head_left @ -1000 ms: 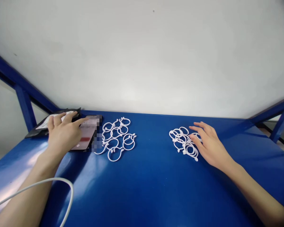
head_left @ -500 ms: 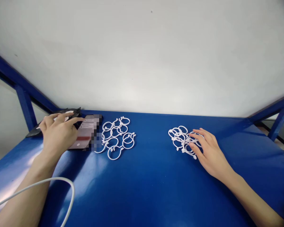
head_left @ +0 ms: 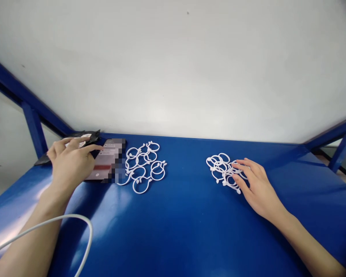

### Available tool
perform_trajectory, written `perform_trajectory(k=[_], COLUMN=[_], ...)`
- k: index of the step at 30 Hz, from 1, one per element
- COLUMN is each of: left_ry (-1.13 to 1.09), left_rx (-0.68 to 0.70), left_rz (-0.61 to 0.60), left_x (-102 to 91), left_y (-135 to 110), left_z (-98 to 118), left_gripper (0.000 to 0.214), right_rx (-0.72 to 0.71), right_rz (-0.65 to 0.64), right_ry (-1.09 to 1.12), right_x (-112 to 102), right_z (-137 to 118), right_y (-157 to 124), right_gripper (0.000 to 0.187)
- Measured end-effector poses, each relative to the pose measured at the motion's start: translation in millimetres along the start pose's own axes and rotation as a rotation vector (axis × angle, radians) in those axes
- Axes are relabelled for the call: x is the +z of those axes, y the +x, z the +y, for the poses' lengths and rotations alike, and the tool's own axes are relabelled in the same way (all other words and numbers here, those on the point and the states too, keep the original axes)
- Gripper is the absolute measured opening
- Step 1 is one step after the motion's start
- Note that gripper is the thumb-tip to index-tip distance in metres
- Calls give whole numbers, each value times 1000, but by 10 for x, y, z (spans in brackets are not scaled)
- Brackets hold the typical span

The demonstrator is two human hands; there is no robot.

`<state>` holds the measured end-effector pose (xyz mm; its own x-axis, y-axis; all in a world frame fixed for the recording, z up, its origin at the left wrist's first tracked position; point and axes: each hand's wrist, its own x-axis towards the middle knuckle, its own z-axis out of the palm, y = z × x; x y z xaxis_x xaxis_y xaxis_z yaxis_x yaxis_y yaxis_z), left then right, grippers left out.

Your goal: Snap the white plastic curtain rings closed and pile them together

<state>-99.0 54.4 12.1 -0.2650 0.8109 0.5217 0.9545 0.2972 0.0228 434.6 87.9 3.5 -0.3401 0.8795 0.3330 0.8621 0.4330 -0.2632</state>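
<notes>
My left hand [head_left: 72, 157] is over the left edge of a smartphone [head_left: 106, 159], its fingers spread and the index finger at the lit screen. Part of the phone is blurred out by blocks. Just right of the phone lies a loose spread of white plastic rings [head_left: 140, 185] with small knobs at their open ends. My right hand [head_left: 258, 184] rests at the right side of a second, tighter pile of the same white rings [head_left: 217, 167]. Its fingers are apart, with the fingertips over the pile's edge, and they hide some of the rings.
A black plastic bag [head_left: 95, 135] with a white label lies behind my left hand. A white cable [head_left: 88, 231] loops across my left forearm. Blue metal bars [head_left: 36, 130] frame the blue tabletop [head_left: 178, 231], and a pale wall [head_left: 173, 77] rises at its back.
The whole view has shifted very slightly. Both hands keep their places beside the phone and the right pile, and the rings lie as before.
</notes>
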Motion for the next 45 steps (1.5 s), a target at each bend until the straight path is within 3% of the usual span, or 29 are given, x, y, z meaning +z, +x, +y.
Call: perform_trajectory(k=[14,24,29,37,45], left_ry=[36,-121,-116,-115,-62], left_rx=[4,-32,75,97,55], left_rz=[-28,136,42,-22,25], left_x=[86,-67,-48,84,-84], left_y=[-24,3,-24,-37,-61], left_z=[-31,-9,-51,-141,70], left_gripper=[45,36,35,30,49], right_rx=[21,17,12,18,19], right_rz=[-2,-8,-1,-14,-7], right_ry=[24,26,28,26,37], right_x=[-36,-22,-19,-32,-40], right_z=[-22,-5,-8,-19,-41], right_y=[-1,-6,-3,-5,-6], right_gripper=[42,42,43,44,44])
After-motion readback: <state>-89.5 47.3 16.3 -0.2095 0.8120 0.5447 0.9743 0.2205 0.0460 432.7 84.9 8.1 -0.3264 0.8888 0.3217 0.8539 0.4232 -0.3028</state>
